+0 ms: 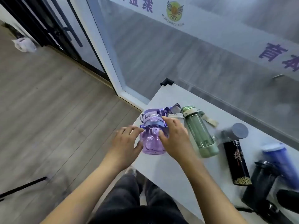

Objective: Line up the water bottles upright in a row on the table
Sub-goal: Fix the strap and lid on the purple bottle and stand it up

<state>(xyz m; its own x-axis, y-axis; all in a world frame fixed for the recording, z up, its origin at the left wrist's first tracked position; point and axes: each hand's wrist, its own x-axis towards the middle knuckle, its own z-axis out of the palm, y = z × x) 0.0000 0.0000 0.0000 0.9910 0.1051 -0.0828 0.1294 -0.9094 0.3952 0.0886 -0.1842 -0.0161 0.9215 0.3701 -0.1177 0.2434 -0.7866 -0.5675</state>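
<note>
Here, the white table (169, 168) carries upright bottles in a row: black (237, 162), green (200, 135), then the purple bottle (151, 139) at its left end, both hands, left (126, 143) and right (175, 139), with fingers clasping its sides.

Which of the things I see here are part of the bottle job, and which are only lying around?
Part of the job:
purple bottle, held between the left hand and the right hand
green bottle
grey bottle
black flask
blue bottle
dark bottle
white table

Only lying around:
white bag on the floor
black corner bracket
</note>
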